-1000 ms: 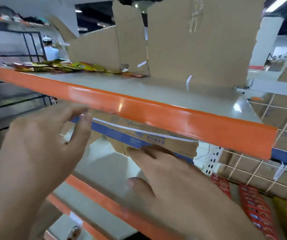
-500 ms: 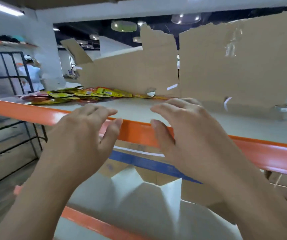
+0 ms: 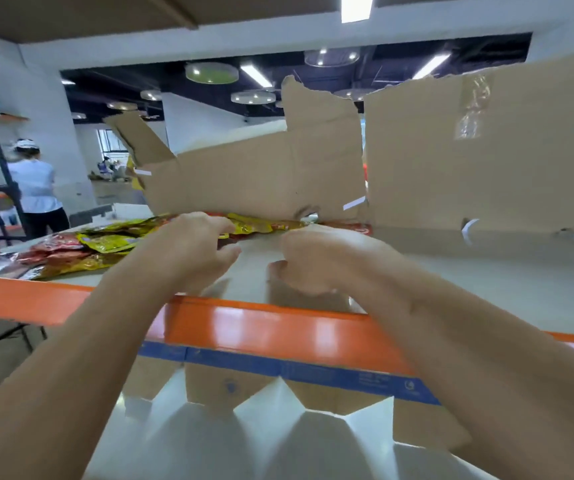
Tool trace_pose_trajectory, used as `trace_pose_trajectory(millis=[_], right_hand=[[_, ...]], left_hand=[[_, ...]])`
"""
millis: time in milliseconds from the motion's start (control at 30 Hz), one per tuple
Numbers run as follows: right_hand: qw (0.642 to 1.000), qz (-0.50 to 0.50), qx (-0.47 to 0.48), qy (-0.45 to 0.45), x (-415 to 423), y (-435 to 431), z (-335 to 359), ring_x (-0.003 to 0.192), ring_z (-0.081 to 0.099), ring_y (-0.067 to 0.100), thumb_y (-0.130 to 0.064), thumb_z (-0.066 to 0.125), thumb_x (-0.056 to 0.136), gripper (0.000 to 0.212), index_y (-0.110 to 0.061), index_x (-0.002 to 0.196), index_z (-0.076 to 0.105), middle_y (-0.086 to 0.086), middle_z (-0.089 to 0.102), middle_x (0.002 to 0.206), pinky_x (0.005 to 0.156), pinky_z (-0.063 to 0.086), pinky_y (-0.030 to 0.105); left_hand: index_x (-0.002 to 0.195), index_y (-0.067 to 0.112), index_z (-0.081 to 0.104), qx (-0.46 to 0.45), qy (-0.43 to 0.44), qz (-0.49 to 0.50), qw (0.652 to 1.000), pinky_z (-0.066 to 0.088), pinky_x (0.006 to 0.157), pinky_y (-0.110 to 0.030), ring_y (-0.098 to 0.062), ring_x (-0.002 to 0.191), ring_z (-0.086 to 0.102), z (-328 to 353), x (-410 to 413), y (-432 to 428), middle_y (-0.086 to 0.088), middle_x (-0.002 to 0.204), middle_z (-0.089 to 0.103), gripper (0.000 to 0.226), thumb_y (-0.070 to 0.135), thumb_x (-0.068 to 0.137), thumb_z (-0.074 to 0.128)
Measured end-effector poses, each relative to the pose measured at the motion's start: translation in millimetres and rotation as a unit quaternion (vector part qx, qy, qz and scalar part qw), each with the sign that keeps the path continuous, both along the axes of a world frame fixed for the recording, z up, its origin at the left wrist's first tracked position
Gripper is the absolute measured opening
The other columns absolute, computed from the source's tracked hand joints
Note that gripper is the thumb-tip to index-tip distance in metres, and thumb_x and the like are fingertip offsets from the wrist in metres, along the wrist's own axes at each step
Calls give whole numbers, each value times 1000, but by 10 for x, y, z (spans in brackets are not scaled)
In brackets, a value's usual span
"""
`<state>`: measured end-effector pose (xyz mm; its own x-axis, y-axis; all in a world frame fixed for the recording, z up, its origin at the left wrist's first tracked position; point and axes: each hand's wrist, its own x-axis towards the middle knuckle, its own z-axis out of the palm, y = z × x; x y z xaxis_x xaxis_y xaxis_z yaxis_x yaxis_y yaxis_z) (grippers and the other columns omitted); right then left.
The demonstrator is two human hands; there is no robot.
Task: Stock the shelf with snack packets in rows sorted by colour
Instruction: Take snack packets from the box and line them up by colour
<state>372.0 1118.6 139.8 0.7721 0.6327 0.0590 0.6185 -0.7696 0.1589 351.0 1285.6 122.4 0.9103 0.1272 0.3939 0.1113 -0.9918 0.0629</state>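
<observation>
Red and yellow snack packets [image 3: 105, 242] lie flat in a loose pile at the back left of the top shelf [image 3: 486, 271]. A yellow packet [image 3: 261, 225] and a red packet [image 3: 354, 228] trail along the cardboard backing. My left hand [image 3: 188, 247] reaches over the orange shelf edge [image 3: 278, 323], its fingers spread at the near edge of the pile. Just to its right, my right hand [image 3: 316, 261] hovers over bare shelf with the fingers curled, the thumb apart and nothing visible in it. Both hands are blurred.
Torn cardboard sheets [image 3: 261, 181] [image 3: 469, 150] stand along the back of the shelf. A blue-striped cardboard piece [image 3: 313, 372] hangs below the orange edge over the lower shelf [image 3: 244, 445]. A person in a white top [image 3: 36, 188] stands by a black rack at far left.
Both hands have risen from below the orange edge onto the top shelf and moved toward the packets. The view has lifted with them.
</observation>
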Motion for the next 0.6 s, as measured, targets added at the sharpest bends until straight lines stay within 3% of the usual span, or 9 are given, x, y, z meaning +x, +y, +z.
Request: trace_pose_trajectory(millis=[33, 67, 133, 200, 233, 333, 400, 500, 600], right_hand=[[1000, -7, -9, 11, 96, 37, 6, 107, 57, 25, -27, 33, 104, 36, -9, 121, 60, 8, 62, 117, 68, 38, 24], [999, -16, -19, 27, 207, 66, 29, 106, 56, 25, -24, 36, 103, 32, -9, 119, 60, 4, 62, 108, 72, 38, 24], [996, -51, -52, 50, 493, 114, 74, 87, 54, 23, -16, 42, 99, 22, -8, 94, 62, -2, 50, 81, 74, 38, 27], [993, -96, -69, 30, 746, 108, 98, 65, 48, 18, -12, 48, 94, 24, -12, 70, 48, -2, 43, 70, 73, 42, 30], [991, -116, -69, 24, 833, 80, 108, 60, 44, 17, -11, 50, 93, 25, -13, 69, 43, -1, 44, 70, 73, 43, 31], [992, -126, -5, 23, 1079, -10, 14, 79, 56, 23, -14, 48, 93, 6, -9, 93, 52, 3, 56, 90, 77, 46, 29], [990, -131, 33, 50, 1191, -46, -81, 98, 58, 27, -18, 44, 94, 27, -10, 117, 56, 5, 61, 112, 83, 48, 30], [987, -132, 44, 75, 1209, -72, -87, 90, 53, 27, -22, 40, 97, 32, -11, 124, 55, 5, 57, 95, 71, 43, 30], [987, -143, 21, 65, 1130, -76, 22, 75, 50, 27, -16, 41, 96, 19, -8, 108, 53, 5, 46, 75, 61, 38, 30]], left_hand=[[132, 25, 54, 19, 20, 1, 1000, 41, 100, -35, -25, 124, 48, 34, 144, 17, -8, 133, 53, 40, 40, 95, 47], [131, 25, 53, 36, 38, 4, 999, 42, 98, -36, -26, 123, 48, 77, 278, 30, -8, 132, 52, 39, 39, 96, 46], [135, 25, 48, 55, 69, 16, 996, 44, 92, -36, -27, 122, 48, 171, 498, 53, -7, 132, 49, 41, 39, 97, 43], [138, 26, 45, 66, 80, 17, 994, 44, 94, -38, -28, 124, 47, 216, 682, 89, -7, 133, 47, 45, 44, 97, 42], [139, 27, 44, 68, 79, 14, 994, 43, 98, -40, -29, 125, 46, 200, 762, 114, -8, 133, 47, 47, 47, 96, 42], [137, 28, 46, 61, 110, -5, 992, 43, 96, -36, -32, 119, 51, 75, 907, 205, -11, 127, 54, 47, 51, 96, 42], [136, 30, 47, 67, 137, -12, 988, 43, 88, -32, -31, 112, 55, 32, 929, 219, -11, 124, 58, 45, 51, 96, 42], [131, 31, 52, 53, 111, -35, 992, 45, 87, -32, -30, 108, 55, 49, 910, 209, -9, 118, 61, 43, 49, 93, 49], [121, 33, 61, 23, 100, -52, 993, 46, 82, -32, -26, 98, 55, 50, 897, 180, -6, 106, 63, 46, 58, 84, 50]])
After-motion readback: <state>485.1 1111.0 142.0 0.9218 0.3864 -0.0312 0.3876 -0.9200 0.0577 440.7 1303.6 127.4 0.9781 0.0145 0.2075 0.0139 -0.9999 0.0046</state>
